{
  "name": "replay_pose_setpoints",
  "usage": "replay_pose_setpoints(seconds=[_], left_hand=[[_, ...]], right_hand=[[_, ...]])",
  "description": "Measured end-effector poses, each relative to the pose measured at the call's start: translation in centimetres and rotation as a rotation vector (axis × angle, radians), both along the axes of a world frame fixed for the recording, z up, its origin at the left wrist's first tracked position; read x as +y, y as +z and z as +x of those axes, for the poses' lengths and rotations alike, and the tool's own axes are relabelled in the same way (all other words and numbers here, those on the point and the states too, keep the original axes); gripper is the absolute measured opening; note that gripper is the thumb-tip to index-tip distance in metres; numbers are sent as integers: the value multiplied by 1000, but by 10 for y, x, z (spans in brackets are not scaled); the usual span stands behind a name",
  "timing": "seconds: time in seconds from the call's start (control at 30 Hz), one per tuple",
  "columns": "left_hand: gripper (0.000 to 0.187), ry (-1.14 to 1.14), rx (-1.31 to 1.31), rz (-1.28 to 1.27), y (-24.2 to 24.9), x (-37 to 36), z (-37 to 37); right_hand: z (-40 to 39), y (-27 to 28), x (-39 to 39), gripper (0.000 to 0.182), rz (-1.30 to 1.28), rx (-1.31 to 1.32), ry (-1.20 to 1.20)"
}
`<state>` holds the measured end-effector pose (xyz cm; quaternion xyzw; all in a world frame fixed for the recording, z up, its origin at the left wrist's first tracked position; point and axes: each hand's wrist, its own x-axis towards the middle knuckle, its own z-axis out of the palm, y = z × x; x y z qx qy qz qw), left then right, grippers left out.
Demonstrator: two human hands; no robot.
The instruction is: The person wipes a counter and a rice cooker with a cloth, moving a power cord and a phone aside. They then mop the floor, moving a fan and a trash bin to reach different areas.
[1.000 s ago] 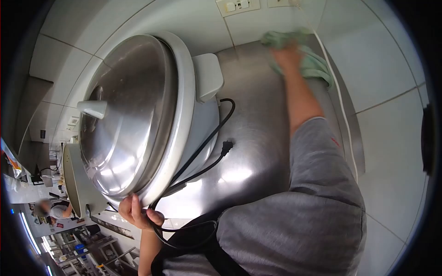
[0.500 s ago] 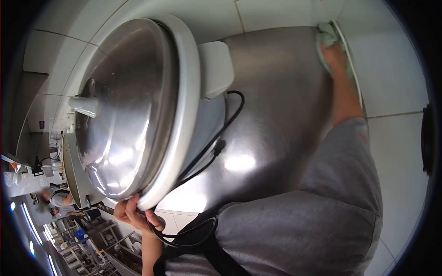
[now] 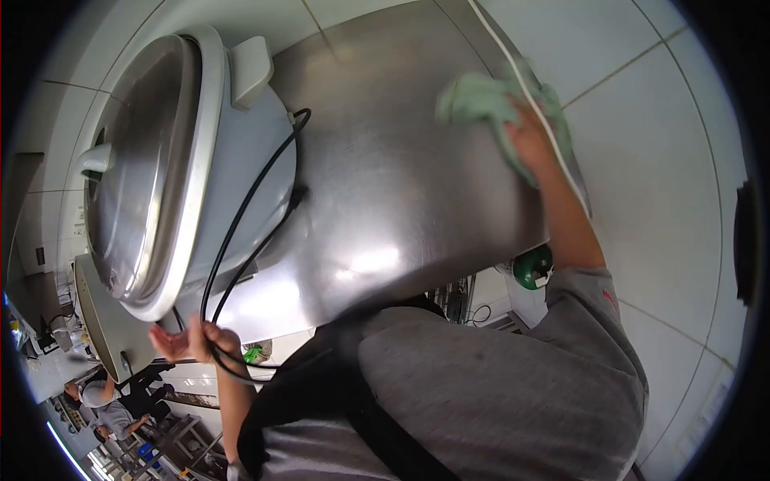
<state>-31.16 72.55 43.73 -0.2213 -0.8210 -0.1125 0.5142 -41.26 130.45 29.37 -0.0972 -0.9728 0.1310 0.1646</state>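
The right hand (image 3: 531, 136) is closed on a soft, pale green cloth (image 3: 473, 99) at the far side of a shiny, grey metal table (image 3: 361, 152). Both look blurry. The left hand (image 3: 200, 341) is curled loosely round a thin black cord (image 3: 241, 210) near the table's edge, beside a big, round white cooker (image 3: 245, 156) with a shiny metal lid (image 3: 144, 188).

The black cord hangs in loops by the person's body — a loop could catch on the left arm and tug the cooker if the person turns fast. A long, thin white cord (image 3: 518, 72) runs right by the right hand, so the cloth could snag it and pull it. The cooker also looks close to the edge, and a hard bump could tip it.

The table top is smooth, with bright spots of light on it. Big, pale wall tiles (image 3: 622, 120) meet its sides. A round green thing (image 3: 531, 268) sits down low past the edge. Far off, two people (image 3: 98, 393) are in the room, near metal racks (image 3: 180, 441).
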Motion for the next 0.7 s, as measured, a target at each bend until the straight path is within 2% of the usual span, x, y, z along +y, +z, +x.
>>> replay_pose_setpoints(seconds=[0.07,0.13,0.17,0.2,0.27,0.3,0.37,0.4,0.43,0.47,0.5,0.53,0.57,0.6,0.63,0.67,0.7], left_hand=[[22,1,1,-155,2,-7,2],[27,-6,8,-331,7,-24,7],[28,-39,-71,-449,12,-37,14],[29,-18,-143,-406,10,-42,23],[33,24,-235,-257,7,-42,36],[36,47,-243,-146,6,-36,36],[35,5,-179,186,-7,-34,21],[32,-9,-142,293,-10,-33,12],[33,-31,-104,399,-9,-32,4],[46,-25,-60,469,-4,-28,-6],[62,-24,-18,541,0,-27,-11],[88,0,-102,624,-2,-34,-12],[107,-116,-82,675,14,-23,-18],[113,-158,-117,725,13,-25,-20],[119,-201,-155,772,11,-29,-22],[124,-270,-235,846,13,-30,-21],[127,-295,-251,847,4,-39,-24]], right_hand=[[37,5,25,48,-76,-207,-175],[88,-4,3,58,73,-167,-247],[113,-3,-23,62,100,-205,-290],[137,-3,-60,67,128,-245,-331],[173,-12,-138,84,52,-272,-185],[186,-11,-180,75,-33,-282,-83],[199,-4,-227,55,-128,-262,393],[193,-2,-234,55,-121,-244,411],[186,2,-241,42,-392,-217,398],[175,7,-246,31,-660,-185,379],[154,7,-242,28,-934,-120,255],[124,10,-231,28,-1205,-53,126],[92,31,-223,29,-1205,194,204],[66,86,-224,30,-1168,316,186],[26,90,-223,31,-1325,504,147],[6,141,-231,33,-1427,473,240],[-23,166,-236,33,-1440,413,260]])
